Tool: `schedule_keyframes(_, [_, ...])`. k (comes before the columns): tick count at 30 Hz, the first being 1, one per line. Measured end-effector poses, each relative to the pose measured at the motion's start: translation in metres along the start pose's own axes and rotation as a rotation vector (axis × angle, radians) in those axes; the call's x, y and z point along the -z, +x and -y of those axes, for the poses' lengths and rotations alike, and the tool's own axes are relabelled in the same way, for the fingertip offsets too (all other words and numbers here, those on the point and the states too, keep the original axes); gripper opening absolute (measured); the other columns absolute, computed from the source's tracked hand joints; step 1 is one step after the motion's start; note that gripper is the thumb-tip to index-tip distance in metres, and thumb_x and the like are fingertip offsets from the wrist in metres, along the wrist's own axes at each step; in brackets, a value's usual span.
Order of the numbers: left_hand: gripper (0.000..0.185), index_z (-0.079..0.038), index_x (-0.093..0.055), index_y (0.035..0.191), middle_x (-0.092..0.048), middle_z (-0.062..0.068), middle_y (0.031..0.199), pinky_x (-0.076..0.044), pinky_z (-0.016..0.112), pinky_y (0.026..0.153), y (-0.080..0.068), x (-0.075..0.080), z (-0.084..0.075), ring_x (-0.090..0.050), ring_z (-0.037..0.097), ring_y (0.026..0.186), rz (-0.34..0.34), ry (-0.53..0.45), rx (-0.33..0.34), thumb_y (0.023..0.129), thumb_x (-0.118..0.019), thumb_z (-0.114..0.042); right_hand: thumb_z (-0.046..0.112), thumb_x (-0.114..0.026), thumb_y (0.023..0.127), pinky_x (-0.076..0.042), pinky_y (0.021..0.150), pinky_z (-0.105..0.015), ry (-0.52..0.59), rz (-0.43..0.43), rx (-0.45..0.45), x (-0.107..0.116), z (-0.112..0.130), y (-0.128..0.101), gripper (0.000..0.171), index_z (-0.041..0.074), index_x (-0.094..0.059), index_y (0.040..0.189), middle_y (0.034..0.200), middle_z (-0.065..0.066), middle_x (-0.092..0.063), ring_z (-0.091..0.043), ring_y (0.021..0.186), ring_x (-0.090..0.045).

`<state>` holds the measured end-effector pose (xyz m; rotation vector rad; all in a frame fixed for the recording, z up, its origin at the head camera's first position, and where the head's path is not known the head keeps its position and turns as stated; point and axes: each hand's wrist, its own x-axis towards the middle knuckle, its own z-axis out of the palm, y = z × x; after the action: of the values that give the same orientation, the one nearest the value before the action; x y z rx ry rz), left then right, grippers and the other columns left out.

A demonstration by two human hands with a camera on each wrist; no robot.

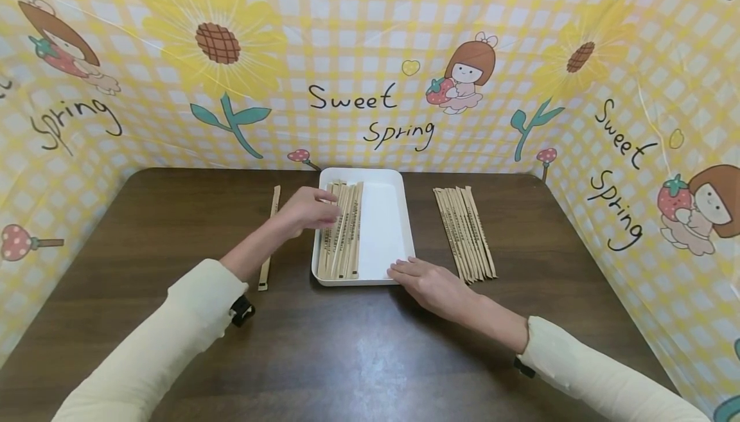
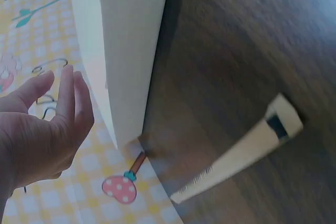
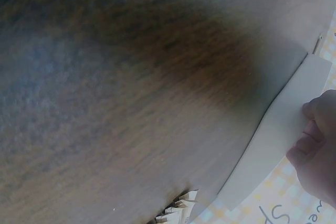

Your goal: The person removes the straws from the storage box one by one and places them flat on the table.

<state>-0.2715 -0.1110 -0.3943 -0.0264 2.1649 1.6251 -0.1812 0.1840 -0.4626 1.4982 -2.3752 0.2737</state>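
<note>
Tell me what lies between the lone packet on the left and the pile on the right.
The white tray with packets inside, seen in the head view.

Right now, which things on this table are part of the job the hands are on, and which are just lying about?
In use:
white tray
wrapped chopsticks in the tray
left hand over them
right hand on the tray's near rim

Lying about:
stack of wrapped chopsticks, right
single wrapped pair, left

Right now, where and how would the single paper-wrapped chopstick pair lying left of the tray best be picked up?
Probably a pinch across the narrow width of the lone chopstick packet, near its middle, coming from above. It lies flat on the table, long and thin, running front to back, apart from the white tray. The left hand is nearest; the forearm crosses the packet's lower part.
</note>
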Motion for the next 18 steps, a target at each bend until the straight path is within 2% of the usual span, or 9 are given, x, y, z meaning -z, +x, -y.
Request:
schedule_keyframes(4, [0.049, 0.008, -0.052, 0.138, -0.065, 0.025, 0.113, -0.057, 0.036, 0.088, 0.007, -0.013, 0.003, -0.068, 0.035, 0.100, -0.019, 0.041, -0.003, 0.091, -0.062, -0.002, -0.003, -0.072, 0.087, -0.048, 0.103, -0.040, 0.006, -0.006, -0.002, -0.001, 0.000, -0.001, 0.032, -0.004, -0.069, 0.118, 0.118, -0.016, -0.070, -0.025, 0.113, -0.065])
schedule_keyframes(9, [0.046, 0.008, -0.057, 0.132, -0.070, 0.022, 0.097, -0.060, 0.031, 0.078, 0.014, -0.028, 0.008, -0.070, 0.025, 0.079, -0.054, 0.108, -0.024, 0.087, -0.064, 0.000, -0.002, -0.072, 0.086, -0.049, 0.102, -0.040, 0.005, -0.018, -0.004, -0.001, -0.001, -0.001, 0.032, -0.002, -0.070, 0.118, 0.117, -0.015, -0.070, -0.024, 0.112, -0.066])
schedule_keyframes(12, [0.046, 0.007, -0.059, 0.130, -0.071, 0.018, 0.087, -0.058, 0.025, 0.068, 0.018, -0.035, 0.011, -0.067, 0.017, 0.068, -0.080, 0.173, -0.041, 0.086, -0.066, -0.002, -0.002, -0.072, 0.087, -0.049, 0.101, -0.040, 0.004, -0.021, -0.005, -0.001, -0.002, -0.001, 0.031, -0.001, -0.070, 0.117, 0.115, -0.013, -0.071, -0.024, 0.111, -0.066])
schedule_keyframes(16, [0.044, 0.005, -0.062, 0.126, -0.069, 0.014, 0.077, -0.053, 0.023, 0.059, 0.023, -0.041, 0.013, -0.061, 0.012, 0.058, -0.122, 0.244, -0.050, 0.083, -0.067, -0.003, -0.001, -0.072, 0.087, -0.049, 0.101, -0.040, 0.002, -0.020, -0.006, -0.001, -0.002, -0.001, 0.029, 0.000, -0.071, 0.116, 0.114, -0.012, -0.071, -0.023, 0.110, -0.067])
schedule_keyframes(18, [0.035, 0.004, -0.066, 0.117, -0.068, 0.011, 0.073, -0.051, 0.022, 0.056, 0.026, -0.043, 0.015, -0.059, 0.011, 0.056, -0.143, 0.271, -0.058, 0.082, -0.067, -0.003, -0.001, -0.072, 0.087, -0.049, 0.102, -0.039, -0.002, -0.017, -0.006, 0.000, -0.002, -0.001, 0.029, 0.000, -0.071, 0.116, 0.114, -0.012, -0.072, -0.023, 0.110, -0.067])
